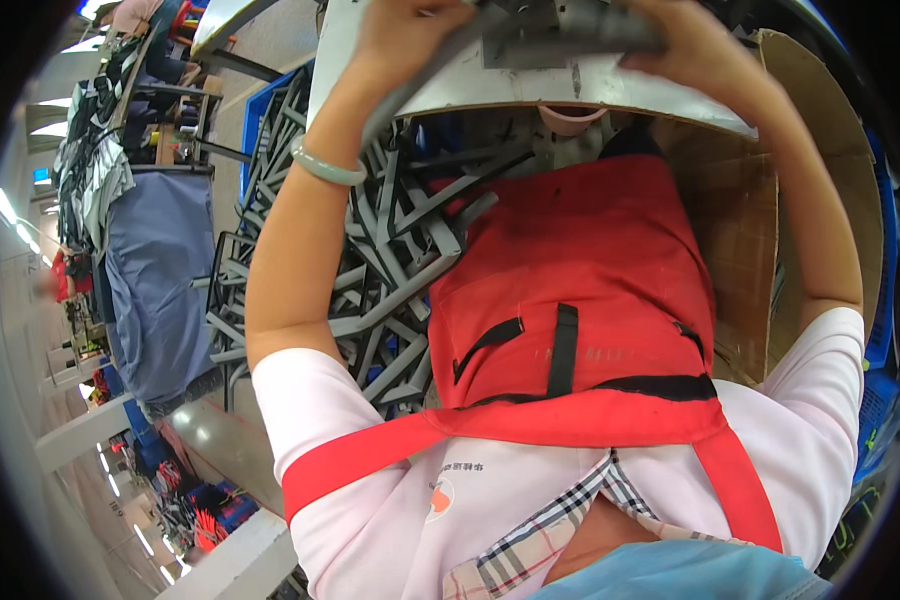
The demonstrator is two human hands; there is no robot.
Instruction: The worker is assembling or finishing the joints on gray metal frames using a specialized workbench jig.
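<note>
At the top edge of the head view, my left hand [405,40] is closed around a bent grey metal-looking bar [430,75]. One arm of this bar slants down past my wrist, which wears a pale green bangle [327,165]. My right hand [695,50] grips the end of a grey length [600,38] lying crosswise over the white table [450,90]. I cannot tell whether both lengths are one piece. Motion blurs them, and the frame edge cuts off some fingers. Dark grey fixture parts sit between my hands.
Many similar grey bent bars [390,250] are heaped at my left, beside and in a blue crate [260,120]. A large cardboard box [820,150] stands at my right, with blue baskets [875,410] beyond. My red apron [580,240] covers my lap below the table edge.
</note>
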